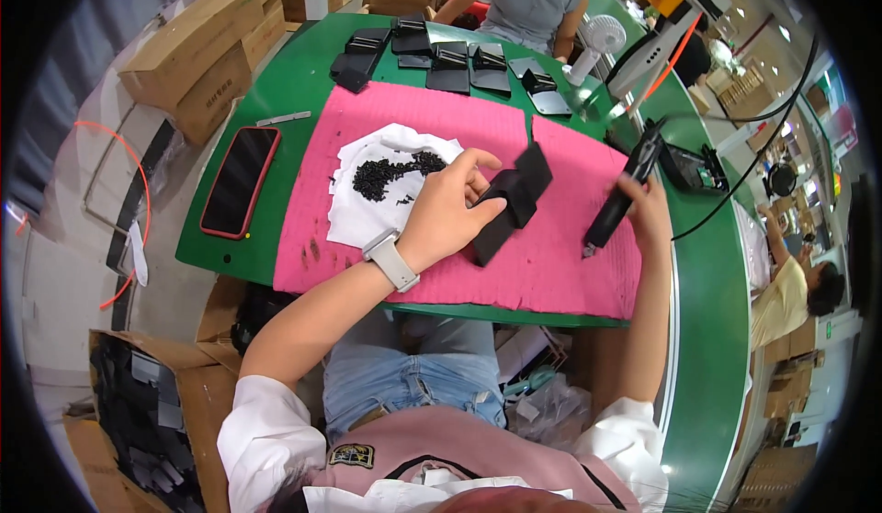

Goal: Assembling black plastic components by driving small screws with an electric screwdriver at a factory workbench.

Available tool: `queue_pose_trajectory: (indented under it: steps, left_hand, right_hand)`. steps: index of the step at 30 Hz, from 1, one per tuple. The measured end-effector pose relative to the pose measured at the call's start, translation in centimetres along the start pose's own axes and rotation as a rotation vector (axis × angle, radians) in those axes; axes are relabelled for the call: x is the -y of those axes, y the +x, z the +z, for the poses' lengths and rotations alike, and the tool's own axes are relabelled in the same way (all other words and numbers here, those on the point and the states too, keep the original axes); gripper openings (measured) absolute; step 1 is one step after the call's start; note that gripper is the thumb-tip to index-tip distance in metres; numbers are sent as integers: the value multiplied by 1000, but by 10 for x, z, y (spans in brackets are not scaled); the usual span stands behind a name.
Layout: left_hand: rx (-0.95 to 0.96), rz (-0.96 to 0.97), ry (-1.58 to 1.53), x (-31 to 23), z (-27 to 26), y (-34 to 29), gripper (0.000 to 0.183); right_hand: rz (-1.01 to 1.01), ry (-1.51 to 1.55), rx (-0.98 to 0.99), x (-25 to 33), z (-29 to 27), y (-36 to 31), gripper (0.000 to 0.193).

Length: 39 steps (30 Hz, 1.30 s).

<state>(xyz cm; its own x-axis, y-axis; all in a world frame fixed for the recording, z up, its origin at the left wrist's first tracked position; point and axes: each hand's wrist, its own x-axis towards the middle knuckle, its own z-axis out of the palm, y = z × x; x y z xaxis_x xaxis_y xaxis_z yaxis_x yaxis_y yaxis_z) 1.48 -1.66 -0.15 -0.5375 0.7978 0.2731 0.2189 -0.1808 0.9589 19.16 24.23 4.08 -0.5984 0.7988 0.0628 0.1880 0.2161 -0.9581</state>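
My left hand (pixel 450 205), with a pale watch on its wrist, is closed on a black folding plastic stand (pixel 516 193) held tilted above the pink mat. In my right hand (pixel 647 208) is a black electric screwdriver (pixel 614 212), its tip pointing down toward the mat and standing apart from the stand. A cable runs from the screwdriver's upper end to the right. Just left of my left hand, a pile of small black screws (pixel 377 179) lies on a crumpled white cloth (pixel 349 223).
The pink mat (pixel 413 281) covers the middle of the green table (pixel 193 242). A phone in a red case (pixel 241 182) lies at left. Several black stands (pixel 448 67) line the far edge beside a white fan (pixel 602 37). A co-worker (pixel 537 3) sits opposite. A box of black parts (pixel 197 394) stands lower left.
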Motion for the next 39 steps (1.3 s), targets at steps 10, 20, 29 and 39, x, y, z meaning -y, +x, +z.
queue_pose_trajectory:
  steps: [10,20,29,39]
  left_hand:
    - [-146,867,369,-66,-16,-30,26]
    - [-485,297,-372,-25,-13,-79,39]
    - [-1139,545,238,-49,-91,-190,42]
    - [-2603,-1011,99,108,-87,-671,47]
  right_hand:
    - [-1049,-626,437,109,92,-99,52]
    - [-1016,-347,413,82,161,-131,35]
    - [-805,266,973,86,196,-149,46]
    - [-289,1059,1410,125,240,-243,7]
